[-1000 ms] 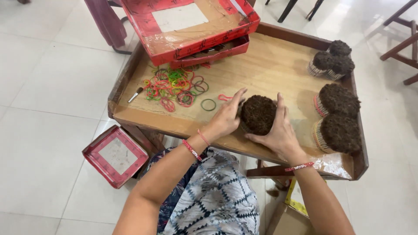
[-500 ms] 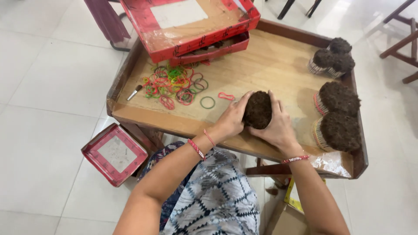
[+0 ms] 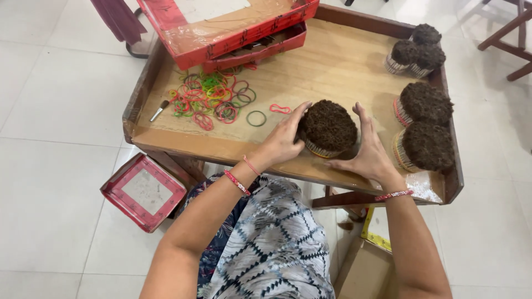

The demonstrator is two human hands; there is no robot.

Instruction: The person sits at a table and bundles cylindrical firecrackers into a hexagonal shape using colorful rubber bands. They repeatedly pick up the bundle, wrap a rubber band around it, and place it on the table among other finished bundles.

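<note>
**Both hands cupping a dark-tipped bundle on the bench**

My left hand (image 3: 284, 139) presses its curled fingers against the left side of a round bundle of thin sticks with dark brown tips (image 3: 328, 127), which stands near the front edge of the wooden bench (image 3: 343, 66). My right hand (image 3: 370, 150) sits flat and released just right of it, fingers spread, at most brushing it. To the right stand two larger bundles (image 3: 425, 145), with smaller ones (image 3: 417, 51) in the far corner. Left lies a scatter of coloured rubber bands (image 3: 213, 98), and beyond them a red box (image 3: 233, 25).
</note>
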